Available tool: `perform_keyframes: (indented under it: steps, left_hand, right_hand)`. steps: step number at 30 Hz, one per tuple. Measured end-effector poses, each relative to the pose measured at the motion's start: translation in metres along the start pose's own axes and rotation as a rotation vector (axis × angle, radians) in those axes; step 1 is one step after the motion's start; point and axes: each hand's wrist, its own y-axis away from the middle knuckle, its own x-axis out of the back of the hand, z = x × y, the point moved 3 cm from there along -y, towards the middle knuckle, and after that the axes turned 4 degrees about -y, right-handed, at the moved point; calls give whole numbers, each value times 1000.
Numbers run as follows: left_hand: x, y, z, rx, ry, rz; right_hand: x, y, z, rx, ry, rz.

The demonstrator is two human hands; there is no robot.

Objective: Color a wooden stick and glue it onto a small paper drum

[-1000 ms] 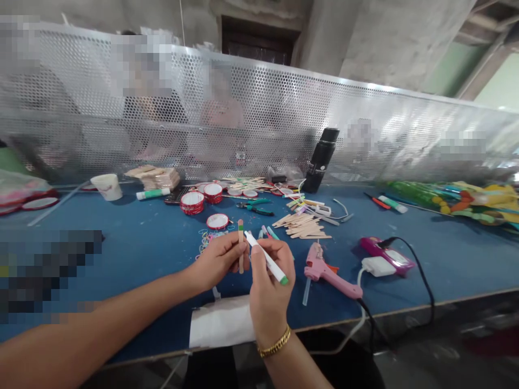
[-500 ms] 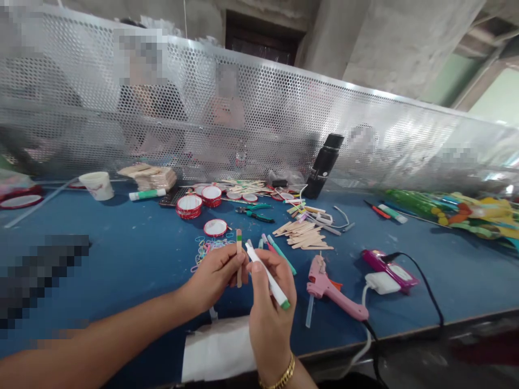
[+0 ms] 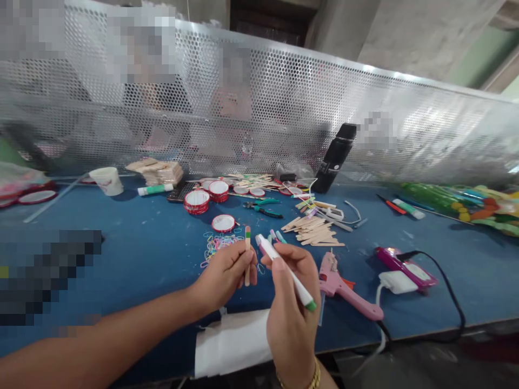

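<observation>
My left hand [image 3: 225, 273] pinches a wooden craft stick [image 3: 247, 246], held upright with a green band near its top. In my right hand [image 3: 292, 302] is a white marker [image 3: 298, 286] with a green end toward me; its other end points up at the stick, a small gap apart. Colourful small rubber bands [image 3: 219, 246] lie behind my left hand. More markers [image 3: 279, 236] rest beyond my right hand, partly hidden by it. Below both hands lies a white sheet [image 3: 233, 343] on the blue table.
A pink glue gun [image 3: 340, 289] lies right of my right hand, near a purple power strip [image 3: 407, 268] with cords. Behind are loose craft sticks [image 3: 314, 231], pliers [image 3: 263, 208], red-edged discs [image 3: 197, 201], a paper cup [image 3: 107, 181] and a leaning black bottle [image 3: 335, 156] against a perforated metal screen [image 3: 284, 97].
The marker tip has drawn slightly away from the craft stick, widening the gap. Both hands sit further right in view, and the whole scene has shifted slightly right.
</observation>
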Motion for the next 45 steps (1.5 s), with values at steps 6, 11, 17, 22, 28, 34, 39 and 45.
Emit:
perform_keyframes:
  steps: [6, 11, 17, 22, 28, 34, 39, 45]
  left_hand:
    - [-1, 0, 1, 8, 28, 28]
    - [1, -2, 1, -33, -14, 67]
    - [9, -4, 2, -33, -8, 106]
    - [21, -1, 6, 10, -100, 236]
    - [24, -3, 4, 68, -78, 209]
    - [20, -16, 1, 17, -38, 109]
    - [21, -31, -5, -2, -1, 152]
    - [28, -33, -22, 57, 21, 176]
  right_hand:
    - [-9, -2, 2, -29, -40, 60]
    - [-13, 3, 16, -12, -5, 47]
    - [-13, 4, 16, 88, 101, 20]
    - [-15, 18, 0, 361, 332, -253]
    - [-18, 37, -8, 554, 707, -481]
    - [-24, 43, -3, 656, 836, -572]
    - [-14, 41, -4, 728, 773, -466]
    - [-9, 38, 1, 798, 815, -392]
